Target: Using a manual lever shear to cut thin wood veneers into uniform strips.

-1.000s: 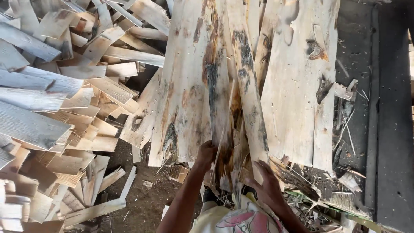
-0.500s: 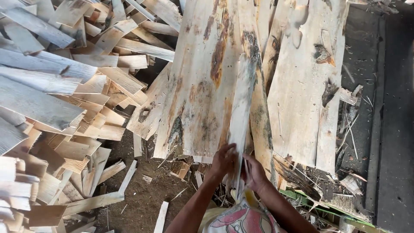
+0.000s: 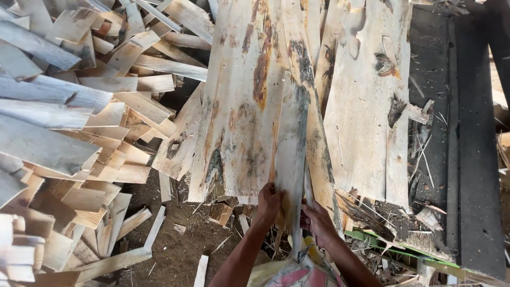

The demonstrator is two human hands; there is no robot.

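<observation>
A narrow pale veneer strip point(image 3: 291, 154) with a dark bark streak stands tilted up over a stack of wide veneer sheets point(image 3: 244, 106). My left hand point(image 3: 268, 203) grips its lower left edge. On the strip's lower right edge my right hand point(image 3: 317, 222) is closed too. Both hands are close together at the near end of the stack. The strip's lower tip is frayed and partly hidden behind my hands.
A big heap of short wood offcuts point(image 3: 69, 138) fills the left side. Bare dirt with chips point(image 3: 180, 244) lies below the stack. A dark metal frame point(image 3: 475, 159) runs along the right, with bark scraps point(image 3: 419, 212) and a green bar point(image 3: 393, 245) beside it.
My hands have come together from apart at the sheets' edge onto one narrow strip, which now stands lifted out from the stack.
</observation>
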